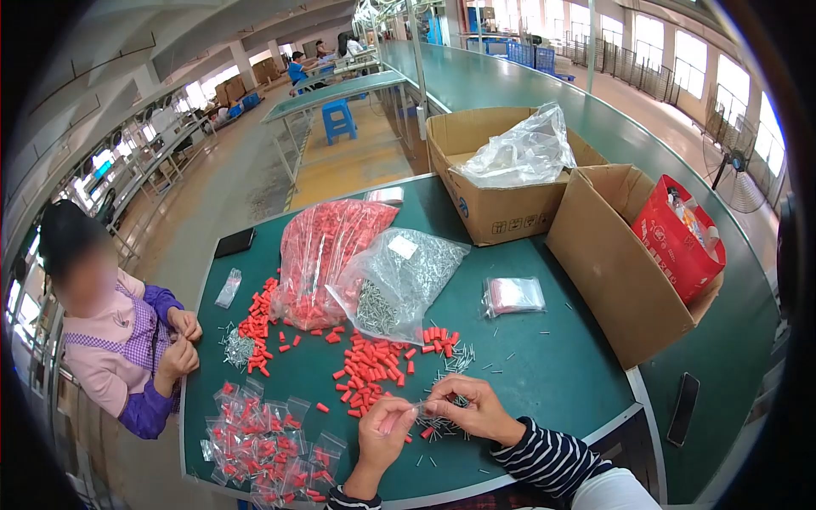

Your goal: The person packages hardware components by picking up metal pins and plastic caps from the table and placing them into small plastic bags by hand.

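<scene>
My left hand and my right hand meet over the near edge of the green desk. Both are closed with the fingertips on a small clear plastic bag, which is stretched between them; what is inside it I cannot tell. Under my right hand lies a scatter of small metal nails.

I take the loose pile of red plastic wall plugs as landmark. It lies just behind my hands. To the left of it, at the near left corner of the desk, there is a heap of small filled clear bags with red plugs. A co-worker in a pink and purple top sits at the left side of the desk, with both hands closed together near the chest. A second group of red plugs and nails is in front of this person.

Behind the landmark pile rest a big clear bag of grey nails and, touching it on the left, a big clear bag of red plugs. To the right of the pile lies a flat packet of empty clear bags. More to the right stands an open cardboard box with a red bag. Behind it is another open cardboard box with crumpled clear plastic. A black phone lies at the far left of the desk.
</scene>
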Action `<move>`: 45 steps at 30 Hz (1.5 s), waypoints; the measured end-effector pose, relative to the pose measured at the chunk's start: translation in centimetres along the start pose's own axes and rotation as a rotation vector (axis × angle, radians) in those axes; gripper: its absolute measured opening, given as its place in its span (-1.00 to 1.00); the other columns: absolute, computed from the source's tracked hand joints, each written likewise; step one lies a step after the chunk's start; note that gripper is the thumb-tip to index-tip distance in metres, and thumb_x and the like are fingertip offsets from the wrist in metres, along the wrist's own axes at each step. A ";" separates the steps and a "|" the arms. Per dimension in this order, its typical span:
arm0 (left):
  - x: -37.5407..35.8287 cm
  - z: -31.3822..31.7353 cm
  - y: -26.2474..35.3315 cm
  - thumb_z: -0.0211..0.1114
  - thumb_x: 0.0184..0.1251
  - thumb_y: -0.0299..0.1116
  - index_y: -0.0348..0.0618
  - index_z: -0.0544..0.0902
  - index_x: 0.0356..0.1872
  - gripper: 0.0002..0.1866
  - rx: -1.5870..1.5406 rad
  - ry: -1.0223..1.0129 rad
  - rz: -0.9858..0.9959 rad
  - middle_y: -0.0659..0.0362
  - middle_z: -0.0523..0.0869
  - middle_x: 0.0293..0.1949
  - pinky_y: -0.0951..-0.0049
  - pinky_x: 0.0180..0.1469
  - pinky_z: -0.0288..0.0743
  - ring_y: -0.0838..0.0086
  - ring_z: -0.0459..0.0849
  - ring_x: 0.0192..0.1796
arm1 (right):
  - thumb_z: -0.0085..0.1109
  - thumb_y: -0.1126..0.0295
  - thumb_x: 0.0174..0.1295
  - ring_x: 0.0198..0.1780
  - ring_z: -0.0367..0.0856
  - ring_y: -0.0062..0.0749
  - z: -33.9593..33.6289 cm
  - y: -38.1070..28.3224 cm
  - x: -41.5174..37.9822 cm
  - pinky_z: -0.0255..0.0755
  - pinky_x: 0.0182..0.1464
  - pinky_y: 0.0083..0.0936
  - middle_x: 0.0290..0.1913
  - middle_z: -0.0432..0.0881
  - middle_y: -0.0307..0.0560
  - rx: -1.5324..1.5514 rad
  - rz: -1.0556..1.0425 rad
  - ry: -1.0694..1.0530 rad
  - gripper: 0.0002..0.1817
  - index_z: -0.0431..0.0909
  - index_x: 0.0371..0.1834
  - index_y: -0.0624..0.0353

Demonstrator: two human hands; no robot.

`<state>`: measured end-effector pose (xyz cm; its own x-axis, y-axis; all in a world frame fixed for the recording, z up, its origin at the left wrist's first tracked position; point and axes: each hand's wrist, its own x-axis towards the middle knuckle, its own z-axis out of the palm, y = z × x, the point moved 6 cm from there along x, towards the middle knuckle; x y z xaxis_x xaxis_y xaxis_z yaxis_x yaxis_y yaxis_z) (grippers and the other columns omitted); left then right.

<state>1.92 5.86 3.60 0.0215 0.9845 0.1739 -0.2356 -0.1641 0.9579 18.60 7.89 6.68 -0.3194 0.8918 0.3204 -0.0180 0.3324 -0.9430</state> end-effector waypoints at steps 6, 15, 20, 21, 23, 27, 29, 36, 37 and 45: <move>0.0 -0.2 0.9 0.35 0.25 -0.61 -0.36 0.63 -0.28 -0.93 0.377 -0.163 0.165 0.17 0.59 -0.24 0.61 -0.17 0.46 0.60 0.57 -0.24 | 0.27 0.43 0.27 -0.32 0.59 -0.57 0.9 -0.3 -0.3 0.46 -0.28 -0.62 -0.34 0.63 -0.18 0.047 0.027 -0.064 -0.90 0.65 -0.26 0.24; 0.5 -2.1 -2.0 0.33 0.35 -0.46 -0.32 0.61 -0.10 -0.81 0.045 0.081 -0.081 0.24 0.69 -0.23 0.60 -0.13 0.49 0.63 0.62 -0.16 | 0.15 0.46 0.36 -0.30 0.62 -0.60 -0.7 0.6 0.3 0.56 -0.19 -0.60 -0.36 0.61 -0.22 0.297 0.178 0.250 -0.89 0.52 -0.22 0.30; 0.4 -1.8 -1.7 0.23 0.44 -0.36 -0.33 0.61 -0.04 -0.77 0.308 0.006 0.051 0.19 0.71 -0.19 0.55 -0.06 0.53 0.51 0.67 -0.07 | 0.21 0.48 0.31 -0.24 0.66 -0.51 4.1 -6.0 1.0 0.51 -0.17 -0.60 -0.29 0.65 -0.13 0.313 -0.097 0.135 -0.80 0.53 -0.08 0.36; 0.4 -1.5 -1.0 0.21 0.47 -0.33 -0.33 0.61 -0.03 -0.75 0.430 -0.048 0.087 0.18 0.71 -0.19 0.54 -0.05 0.53 0.49 0.68 -0.05 | 0.22 0.50 0.30 -0.24 0.65 -0.50 5.1 -7.5 0.9 0.52 -0.16 -0.59 -0.27 0.65 -0.12 0.297 -0.191 0.051 -0.78 0.53 -0.05 0.37; 0.0 -0.7 -0.6 0.15 0.51 -0.22 -0.28 0.62 -0.04 -0.70 0.014 0.039 0.022 0.23 0.69 -0.30 0.62 -0.25 0.46 0.63 0.62 -0.26 | 0.22 0.50 0.29 -0.27 0.64 -0.52 4.6 -8.0 0.6 0.52 -0.19 -0.59 -0.24 0.66 -0.11 0.086 -0.304 0.050 -0.77 0.55 -0.03 0.34; 0.2 -1.9 -0.6 0.13 0.52 -0.19 -0.27 0.62 -0.08 -0.70 0.138 0.100 -0.016 0.27 0.65 -0.35 0.70 -0.44 0.28 0.77 0.41 -0.47 | 0.26 0.49 0.25 -0.34 0.62 -0.55 1.5 -3.6 -0.3 0.50 -0.29 -0.59 -0.26 0.65 -0.11 -0.170 -0.185 0.129 -0.81 0.60 -0.09 0.29; 0.7 -1.2 0.0 0.13 0.52 -0.20 -0.27 0.62 -0.08 -0.70 0.129 0.088 0.040 0.28 0.65 -0.35 0.71 -0.44 0.28 0.77 0.41 -0.47 | 0.28 0.47 0.23 -0.41 0.56 -0.58 0.6 -1.4 -0.8 0.45 -0.36 -0.61 -0.33 0.63 -0.15 -0.223 -0.136 0.137 -0.84 0.63 -0.15 0.27; 2.4 3.8 1.6 0.22 0.42 -0.36 -0.29 0.66 -0.21 -0.82 0.632 -0.071 0.397 0.03 0.70 -0.33 0.42 -0.25 0.54 0.41 0.71 -0.28 | 0.30 0.42 0.21 -0.44 0.54 -0.43 0.1 1.6 -1.9 0.43 -0.38 -0.52 -0.34 0.59 -0.08 -0.261 -0.093 0.123 -0.82 0.62 -0.16 0.24; 2.3 4.2 1.2 0.23 0.42 -0.37 -0.29 0.65 -0.21 -0.83 0.684 -0.079 0.470 0.02 0.71 -0.32 0.40 -0.25 0.54 0.39 0.72 -0.28 | 0.31 0.43 0.21 -0.43 0.53 -0.47 0.0 1.4 -1.8 0.42 -0.38 -0.54 -0.34 0.58 -0.10 -0.273 -0.109 0.118 -0.79 0.61 -0.14 0.26; 1.2 4.3 1.3 0.21 0.42 -0.27 -0.26 0.64 -0.03 -0.72 0.605 -0.105 0.294 -0.03 0.72 -0.22 0.33 -0.15 0.57 0.18 0.73 -0.17 | 0.28 0.26 0.15 -0.16 0.59 -0.19 0.4 -1.0 -2.1 0.46 -0.14 -0.25 -0.11 0.61 -0.12 -0.194 -0.182 0.102 -0.68 0.57 -0.05 0.11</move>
<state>5.78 6.52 6.03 0.1408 0.8876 0.4386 0.3378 -0.4595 0.8214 18.96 5.53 6.93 -0.2301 0.8353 0.4993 0.1186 0.5334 -0.8375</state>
